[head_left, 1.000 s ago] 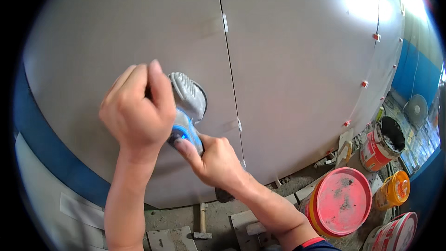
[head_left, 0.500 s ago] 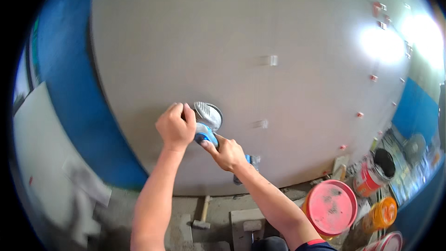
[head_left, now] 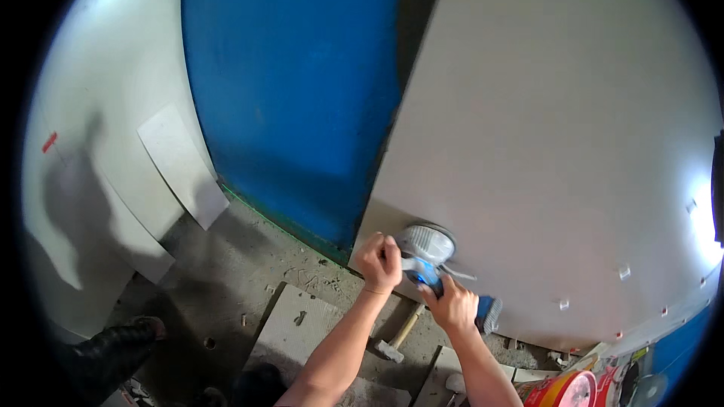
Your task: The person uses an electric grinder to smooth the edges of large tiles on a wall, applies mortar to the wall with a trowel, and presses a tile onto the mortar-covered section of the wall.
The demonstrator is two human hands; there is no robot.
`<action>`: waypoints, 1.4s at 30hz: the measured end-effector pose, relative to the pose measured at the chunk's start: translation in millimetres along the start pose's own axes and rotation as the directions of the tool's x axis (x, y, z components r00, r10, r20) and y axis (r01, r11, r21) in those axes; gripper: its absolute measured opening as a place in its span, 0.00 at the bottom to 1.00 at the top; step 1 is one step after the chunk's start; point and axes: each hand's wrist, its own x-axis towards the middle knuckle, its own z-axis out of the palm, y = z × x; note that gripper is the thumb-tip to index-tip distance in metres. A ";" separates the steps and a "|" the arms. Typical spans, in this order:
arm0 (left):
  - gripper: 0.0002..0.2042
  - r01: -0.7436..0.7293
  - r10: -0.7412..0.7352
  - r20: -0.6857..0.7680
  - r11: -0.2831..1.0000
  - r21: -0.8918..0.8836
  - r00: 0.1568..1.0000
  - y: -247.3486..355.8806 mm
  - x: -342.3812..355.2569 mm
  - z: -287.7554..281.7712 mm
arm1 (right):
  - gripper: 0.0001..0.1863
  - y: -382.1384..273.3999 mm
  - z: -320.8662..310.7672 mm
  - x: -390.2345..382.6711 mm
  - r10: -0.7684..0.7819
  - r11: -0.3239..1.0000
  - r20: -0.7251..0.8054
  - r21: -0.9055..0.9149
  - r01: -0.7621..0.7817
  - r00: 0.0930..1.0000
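The left hand (head_left: 378, 262) and right hand (head_left: 454, 304) both grasped the blue-grey power tool (head_left: 426, 243), its head at the face of the large grey panel (head_left: 543, 143), near that panel's lower-left corner. Uneven pressure there probably risked chipping the edge.

We see a hard white glare at the right edge of the grey panel (head_left: 550, 128), and a paler bright patch high on the white wall (head_left: 136, 68) at left, where a broad dark shadow also falls. The floor (head_left: 185, 309) at lower left is dim, a soft shadow lies beside the sander (head_left: 426, 243) on the panel, and a small blue light (head_left: 421, 279) glows on the sander. Our fisheye view bends straight edges, blackens the corners and leaves the outer rim soft.
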 end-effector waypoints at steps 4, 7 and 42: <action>0.17 -0.070 0.086 0.075 0.979 -0.190 0.993 -0.8 -1.0 11.3 | 0.25 3.0 -11.3 -3.9 0.068 0.994 0.035 -0.093 -0.065 0.997; 0.14 -0.111 0.130 0.074 0.969 -0.219 0.989 -13.4 10.2 -5.8 | 0.24 -9.6 5.2 -3.9 0.104 0.993 0.061 -0.056 -0.101 0.993; 0.16 -0.342 0.423 0.224 0.881 -0.327 0.878 41.8 120.5 -36.4 | 0.21 -83.7 -20.3 45.8 0.172 0.960 -0.266 0.260 -0.101 0.948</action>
